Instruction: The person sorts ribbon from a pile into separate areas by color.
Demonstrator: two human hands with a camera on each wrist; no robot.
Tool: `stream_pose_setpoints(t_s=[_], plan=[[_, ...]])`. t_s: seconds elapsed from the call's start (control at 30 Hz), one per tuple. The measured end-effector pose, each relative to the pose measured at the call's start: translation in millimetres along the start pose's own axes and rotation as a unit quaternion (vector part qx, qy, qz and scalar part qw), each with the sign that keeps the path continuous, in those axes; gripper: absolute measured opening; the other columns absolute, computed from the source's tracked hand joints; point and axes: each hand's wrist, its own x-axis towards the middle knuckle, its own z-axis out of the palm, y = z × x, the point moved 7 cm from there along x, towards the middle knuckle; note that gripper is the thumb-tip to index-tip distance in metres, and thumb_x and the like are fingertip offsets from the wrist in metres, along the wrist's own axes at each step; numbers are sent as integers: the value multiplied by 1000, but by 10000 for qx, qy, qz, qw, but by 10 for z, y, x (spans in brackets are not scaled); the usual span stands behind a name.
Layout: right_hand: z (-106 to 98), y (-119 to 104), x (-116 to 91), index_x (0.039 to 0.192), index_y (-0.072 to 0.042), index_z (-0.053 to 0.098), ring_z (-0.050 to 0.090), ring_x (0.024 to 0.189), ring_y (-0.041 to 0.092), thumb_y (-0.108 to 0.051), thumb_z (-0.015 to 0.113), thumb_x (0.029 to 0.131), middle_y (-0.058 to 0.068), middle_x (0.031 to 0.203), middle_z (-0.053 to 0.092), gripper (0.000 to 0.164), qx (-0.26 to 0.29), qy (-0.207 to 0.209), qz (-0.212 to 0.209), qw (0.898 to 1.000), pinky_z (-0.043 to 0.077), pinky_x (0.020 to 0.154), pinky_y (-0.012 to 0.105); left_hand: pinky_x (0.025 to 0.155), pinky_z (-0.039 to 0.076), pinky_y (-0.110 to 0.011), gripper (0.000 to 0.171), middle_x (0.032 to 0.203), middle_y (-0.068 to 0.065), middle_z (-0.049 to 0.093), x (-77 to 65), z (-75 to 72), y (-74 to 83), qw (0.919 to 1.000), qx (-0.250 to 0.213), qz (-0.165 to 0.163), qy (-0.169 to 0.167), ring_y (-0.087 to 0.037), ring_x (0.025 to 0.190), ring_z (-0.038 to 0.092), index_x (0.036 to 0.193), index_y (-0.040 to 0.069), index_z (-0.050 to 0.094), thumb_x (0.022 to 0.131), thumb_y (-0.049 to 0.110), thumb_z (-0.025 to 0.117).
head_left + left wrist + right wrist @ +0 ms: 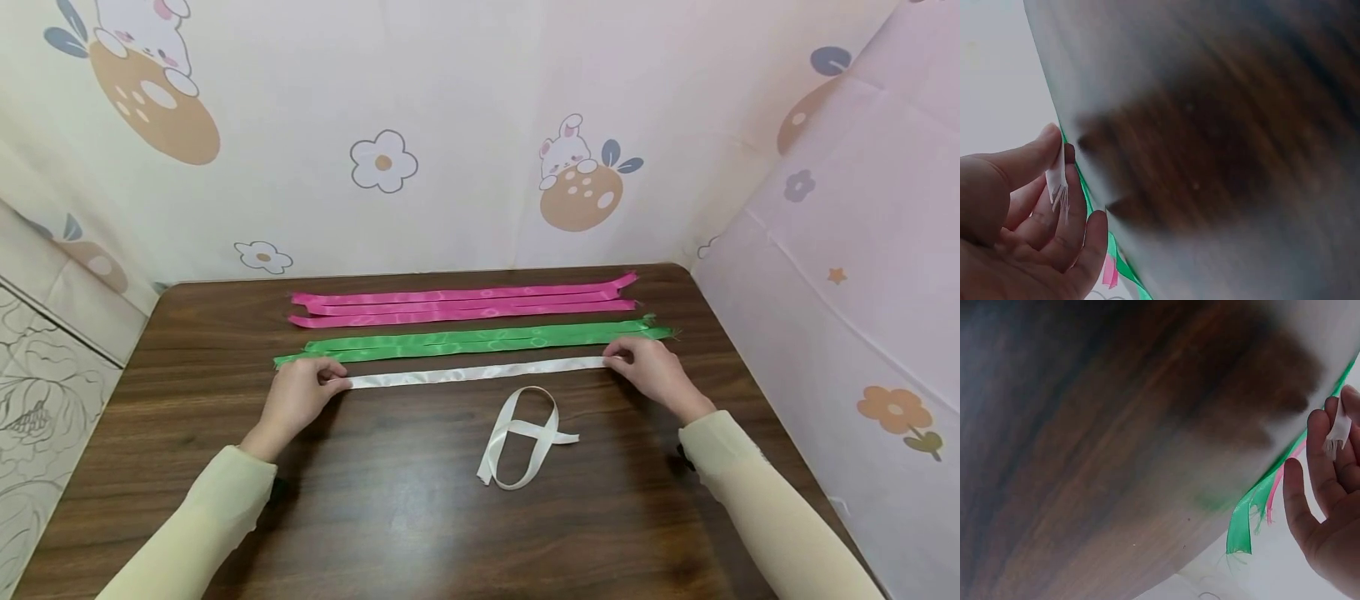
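Observation:
A white satin ribbon [472, 372] stretches straight between both hands, just in front of the green ribbons. My left hand [298, 398] pinches its left end between thumb and fingers. At the other end, my right hand [654, 372] pinches the ribbon the same way. The frayed tip of the white ribbon [1057, 178] pokes out past the thumb in the left wrist view. In the right wrist view the other frayed ribbon end [1337, 432] shows between thumb and fingers. A second white ribbon [491, 454] lies looped on the table, nearer the body.
Green ribbons [465, 340] lie side by side across the dark wooden table [405, 533]. Behind them are several pink ribbons [450, 307], also laid lengthwise. A patterned curtain [465, 92] hangs along the table's back edge, and another covering [847, 275] borders the right side.

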Motion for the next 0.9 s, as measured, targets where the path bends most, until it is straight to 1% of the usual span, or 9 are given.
stream_pose_setpoints(t_s=[0.2,0.37,0.63,0.9], plan=[[7,-7,27,106,-14,76,64,95,28,-26,71,99,11,107,75,15,-278,59,-1,9996,51,84,55,73,57,-46,16,86,-12,78,15,4,-13,9999,158,-28,-7,-25,77,72,92,2,78,85,15,84],[-13,-1,32,105,-13,76,64,88,25,-27,71,98,9,100,74,15,-347,112,35,9993,50,78,51,74,56,-47,20,82,-11,77,20,-15,-24,9997,215,-60,-39,-24,75,70,93,0,76,83,15,86],[-21,69,11,108,-12,74,62,85,25,-29,71,98,10,97,72,20,-379,95,222,9990,48,76,50,74,56,-47,22,79,-7,75,16,-34,-100,9995,245,-163,-93,-21,74,69,95,1,75,84,17,86],[-34,229,-25,109,-12,73,62,84,23,-31,68,100,7,94,71,21,-271,86,388,9988,44,74,44,76,55,-48,22,81,-9,75,-9,-49,-141,9996,222,-168,-109,-21,75,69,96,1,75,85,17,85]])
